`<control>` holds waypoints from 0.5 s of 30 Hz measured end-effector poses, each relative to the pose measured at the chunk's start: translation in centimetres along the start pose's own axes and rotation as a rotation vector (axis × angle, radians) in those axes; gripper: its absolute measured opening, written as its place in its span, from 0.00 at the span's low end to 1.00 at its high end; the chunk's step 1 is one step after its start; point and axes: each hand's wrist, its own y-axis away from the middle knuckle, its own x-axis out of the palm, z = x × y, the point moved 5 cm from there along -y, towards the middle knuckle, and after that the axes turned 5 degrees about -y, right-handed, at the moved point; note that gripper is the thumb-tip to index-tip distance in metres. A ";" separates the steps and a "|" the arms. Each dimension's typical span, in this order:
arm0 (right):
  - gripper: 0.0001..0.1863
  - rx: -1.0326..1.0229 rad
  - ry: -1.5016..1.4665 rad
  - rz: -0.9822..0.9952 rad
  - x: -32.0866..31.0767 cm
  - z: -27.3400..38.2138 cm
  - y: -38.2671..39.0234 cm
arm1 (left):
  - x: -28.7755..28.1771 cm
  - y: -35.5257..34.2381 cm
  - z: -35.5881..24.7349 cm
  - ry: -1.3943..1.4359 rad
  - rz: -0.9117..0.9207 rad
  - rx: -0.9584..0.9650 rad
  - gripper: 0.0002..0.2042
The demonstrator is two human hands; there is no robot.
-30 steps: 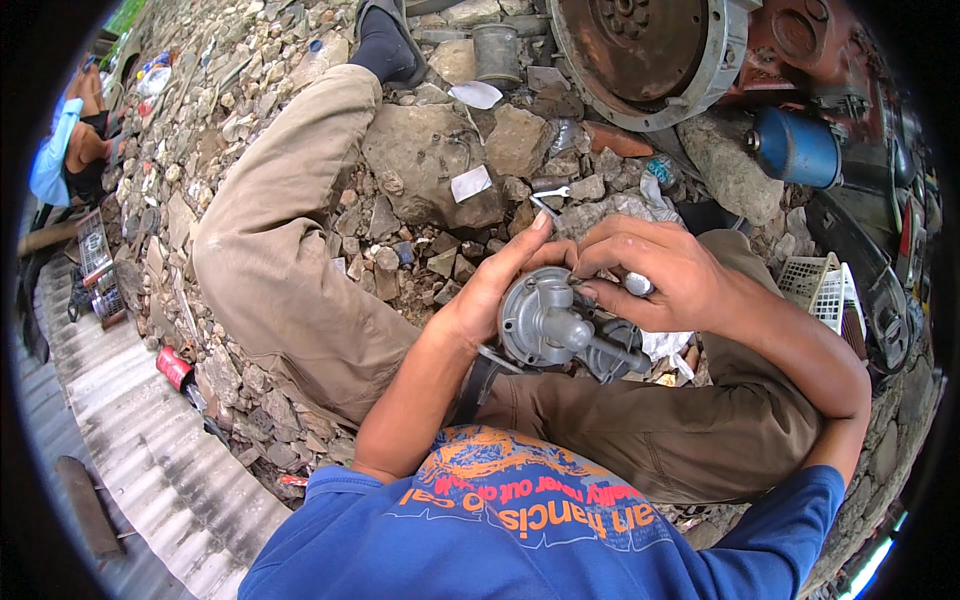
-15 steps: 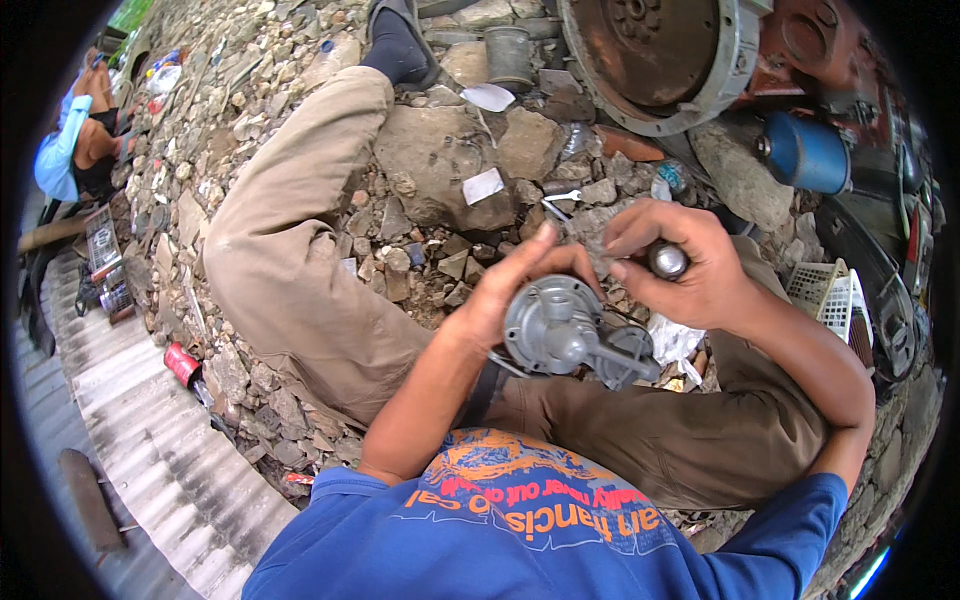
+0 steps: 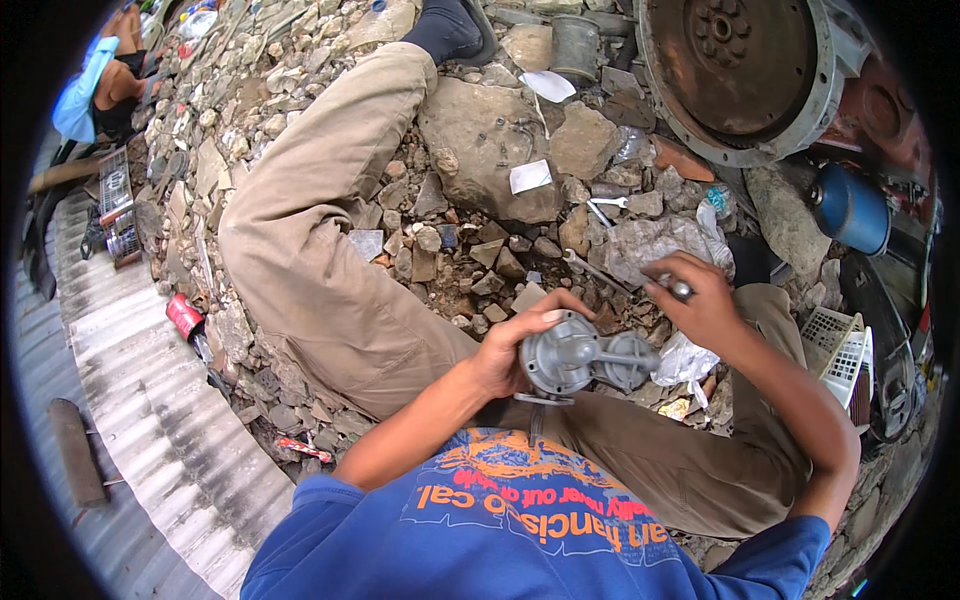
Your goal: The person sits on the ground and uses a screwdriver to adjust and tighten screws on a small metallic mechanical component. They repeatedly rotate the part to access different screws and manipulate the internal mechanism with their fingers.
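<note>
My left hand (image 3: 508, 350) is closed around a grey cast-metal pump (image 3: 562, 358), which looks like a mechanical fuel pump. It has a round flanged body with a smaller round housing at its right and a lever below. To its upper right, apart from the pump, my right hand (image 3: 706, 305) grips a short cylindrical metal tool (image 3: 682, 289); its rounded end shows, while the rest is hidden by the fingers. On the stones ahead of my hands lie a wrench (image 3: 602, 274) and a smaller open-ended wrench (image 3: 608, 203).
Rubble and a flat rock (image 3: 490, 150) lie ahead. At upper right stand a large rusty bell housing (image 3: 835, 95) and a blue canister (image 3: 850, 208). A white plastic basket (image 3: 835, 345) is at right. Corrugated sheet (image 3: 150, 420) runs along the left, with a red can (image 3: 184, 316); another person (image 3: 85, 95) sits beyond.
My right hand has moved away from the pump with the tool, which now points differently. The pump has turned slightly in my left hand. The whole view has shifted, uncovering the wrench.
</note>
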 end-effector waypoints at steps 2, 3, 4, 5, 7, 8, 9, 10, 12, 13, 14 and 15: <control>0.09 -0.148 0.015 0.012 2.9 -1.0 -2.6 | -1.8 1.0 -0.4 -0.045 -0.023 0.081 0.29; 0.09 -0.216 0.027 0.038 4.6 -1.4 -4.4 | -2.5 1.7 -0.7 -0.055 -0.048 0.120 0.28; 0.09 -0.280 0.044 0.060 6.3 -1.3 -6.0 | -3.2 2.3 -1.0 -0.065 -0.066 0.157 0.28; 0.09 -0.320 0.049 0.062 8.1 -0.9 -7.6 | -4.0 2.8 -0.9 -0.045 -0.069 0.172 0.29; 0.08 -0.356 0.132 0.050 11.3 0.4 -10.7 | -4.3 3.5 -1.9 -0.026 -0.057 0.286 0.28; 0.08 -0.362 0.201 0.041 12.7 0.9 -12.3 | -4.4 4.0 -2.4 -0.018 -0.058 0.345 0.27; 0.07 -0.383 0.242 -0.006 13.9 0.9 -13.8 | -4.9 4.2 -2.9 -0.079 -0.103 0.384 0.35; 0.06 -0.402 0.283 -0.056 15.0 0.6 -15.5 | -4.9 4.5 -3.5 -0.066 -0.101 0.393 0.37; 0.05 -0.392 0.397 -0.099 16.7 0.4 -18.4 | -4.7 5.3 -4.8 -0.030 -0.101 0.415 0.43; 0.05 -0.360 0.472 -0.101 17.2 0.3 -19.6 | -5.1 5.3 -4.9 -0.007 -0.113 0.419 0.48; 0.05 -0.329 0.546 -0.101 17.7 0.1 -20.6 | -5.5 5.5 -4.9 0.017 -0.114 0.429 0.48; 0.05 -0.342 0.563 -0.117 18.0 -0.1 -21.2 | -5.8 5.6 -4.8 0.040 -0.113 0.439 0.48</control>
